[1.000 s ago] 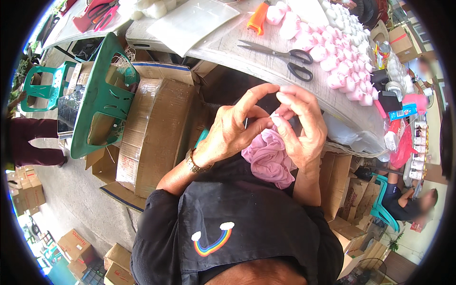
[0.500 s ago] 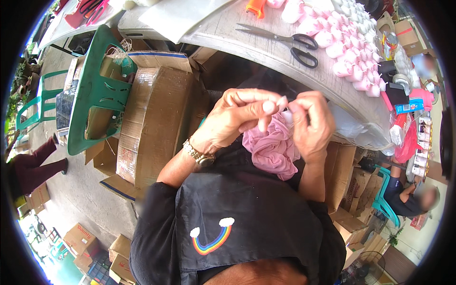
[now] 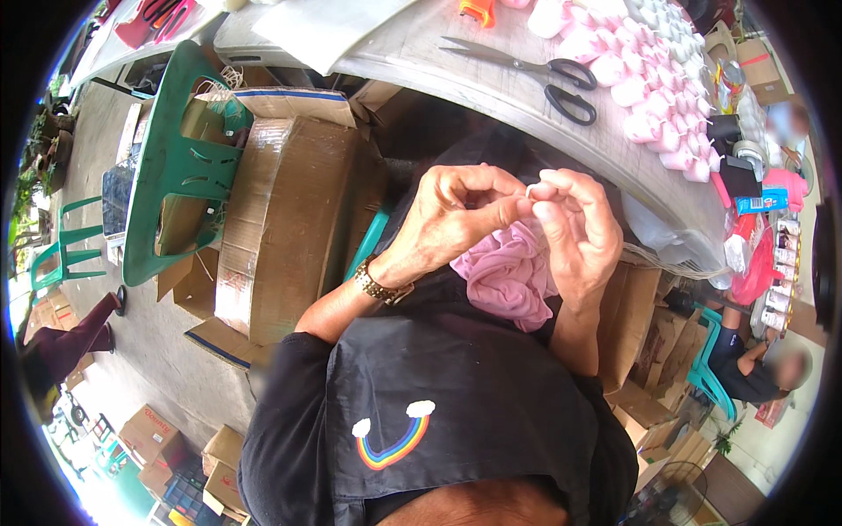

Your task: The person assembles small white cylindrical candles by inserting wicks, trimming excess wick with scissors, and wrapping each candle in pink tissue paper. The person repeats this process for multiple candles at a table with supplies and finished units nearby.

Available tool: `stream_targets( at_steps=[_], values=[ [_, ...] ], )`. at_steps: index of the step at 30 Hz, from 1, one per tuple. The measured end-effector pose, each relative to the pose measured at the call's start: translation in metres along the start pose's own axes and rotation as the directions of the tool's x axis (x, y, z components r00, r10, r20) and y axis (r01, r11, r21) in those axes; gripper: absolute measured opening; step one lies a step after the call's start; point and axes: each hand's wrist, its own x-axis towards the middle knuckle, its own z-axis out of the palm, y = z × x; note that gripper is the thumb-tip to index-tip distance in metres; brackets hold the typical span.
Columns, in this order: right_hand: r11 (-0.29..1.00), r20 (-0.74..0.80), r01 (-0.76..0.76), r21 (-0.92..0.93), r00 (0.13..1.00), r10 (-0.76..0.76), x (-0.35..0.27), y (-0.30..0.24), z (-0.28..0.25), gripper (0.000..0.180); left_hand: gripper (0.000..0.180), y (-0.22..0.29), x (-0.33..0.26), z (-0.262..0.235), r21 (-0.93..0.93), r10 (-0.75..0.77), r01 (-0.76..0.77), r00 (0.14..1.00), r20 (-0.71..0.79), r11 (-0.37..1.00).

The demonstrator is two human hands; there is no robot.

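Note:
Above my lap, my left hand (image 3: pixel 456 215) and my right hand (image 3: pixel 583 232) meet fingertip to fingertip. Both are closed in a pinch on a small pale strip (image 3: pixel 531 188) that curves between them; most of it is hidden by the fingers, and its kind is not clear. Under the hands, a crumpled pink cloth (image 3: pixel 506 282) lies on my lap against the black apron (image 3: pixel 491 386). On the table ahead lie black-handled scissors (image 3: pixel 531 70), beside rows of small pink and white pieces (image 3: pixel 645 96) with narrow tips.
The grey table (image 3: pixel 403 66) curves across the front, with an orange tool (image 3: pixel 478 10) on it. A large cardboard box (image 3: pixel 272 228) and a green plastic chair (image 3: pixel 158 175) stand at my left. More boxes (image 3: pixel 627 316) are close on my right. Other people are in the background.
My fingertips have shifted slightly, and the pale strip now shows as a curve between them. My right-hand fingers are more raised. At far left, a walking person has moved.

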Motion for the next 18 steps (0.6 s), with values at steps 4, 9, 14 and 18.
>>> stream_targets(
  at_steps=[4, 9, 14, 18],
  values=[
    [0.957, 0.063, 0.232, -0.171, 0.972, -0.225, 0.0025, 0.0033, 0.0014, 0.030, 0.010, 0.0002, 0.0000, -0.0007, -0.147, -0.011, 0.008, 1.000, -0.018, 0.989],
    [0.898, 0.048, 0.381, -0.221, 0.924, -0.380, 0.0071, 0.0053, 0.0049, 0.033, 0.012, 0.0003, -0.0023, -0.0023, -0.118, -0.047, 0.041, 0.998, -0.050, 0.992],
    [0.818, 0.191, 0.430, -0.383, 0.903, -0.385, 0.0074, 0.0003, 0.0037, 0.030, 0.014, 0.0001, -0.0009, -0.0046, -0.149, 0.012, -0.021, 0.998, -0.064, 0.989],
    [0.826, 0.189, 0.387, -0.409, 0.922, -0.338, 0.0088, -0.0005, 0.0039, 0.026, 0.010, -0.0019, -0.0021, -0.0073, 0.003, 0.039, -0.039, 0.997, -0.074, 0.999]
  ],
)
